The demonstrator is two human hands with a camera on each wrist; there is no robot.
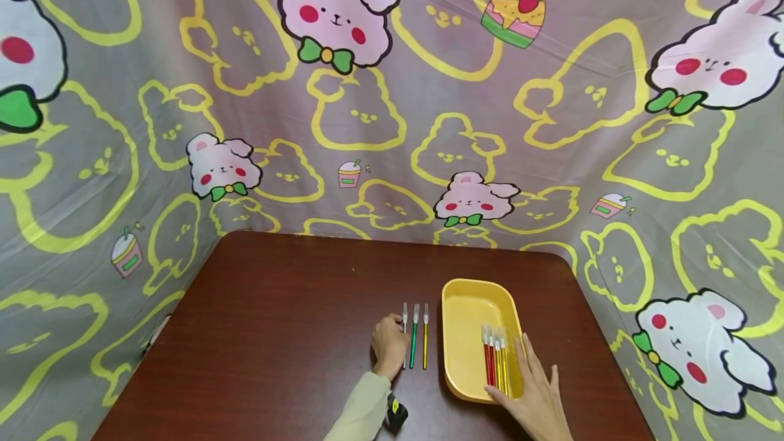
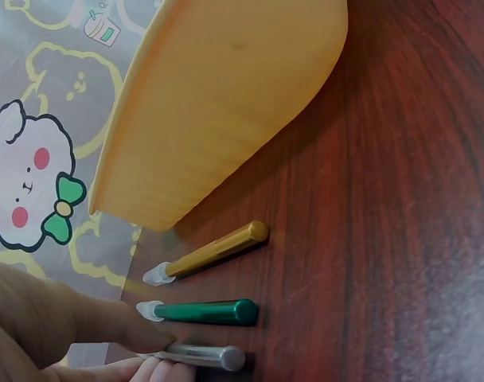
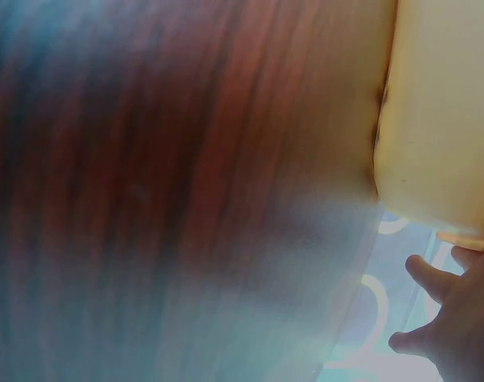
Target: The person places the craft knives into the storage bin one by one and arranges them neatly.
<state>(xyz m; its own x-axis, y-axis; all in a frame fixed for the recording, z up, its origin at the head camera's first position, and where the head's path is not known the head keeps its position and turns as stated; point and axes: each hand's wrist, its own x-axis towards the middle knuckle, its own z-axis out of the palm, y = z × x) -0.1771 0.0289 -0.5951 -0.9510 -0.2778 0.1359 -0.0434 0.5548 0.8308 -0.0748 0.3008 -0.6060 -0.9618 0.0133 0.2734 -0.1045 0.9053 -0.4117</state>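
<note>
My left hand (image 1: 390, 344) pinches a silver craft knife (image 2: 214, 356) with a clear cap, low at the table. Beside it lie a green craft knife (image 1: 414, 339) and a gold one (image 1: 425, 339), parallel, caps pointing away from me. In the yellow tray (image 1: 462, 359) are several capped craft knives, red ones (image 1: 490, 361) and gold ones (image 1: 501, 363), side by side along the right. My right hand (image 1: 537, 390) is at the tray's right near corner, fingers spread along the outside and thumb over the rim near the knives' lower ends. In the right wrist view its fingers look extended.
The dark brown wooden table (image 1: 275, 318) carries the tray right of the loose knives. A patterned cloth (image 1: 367, 114) with rabbits hangs behind the table and along both sides. A black band-like item (image 1: 396, 414) sits at the left wrist.
</note>
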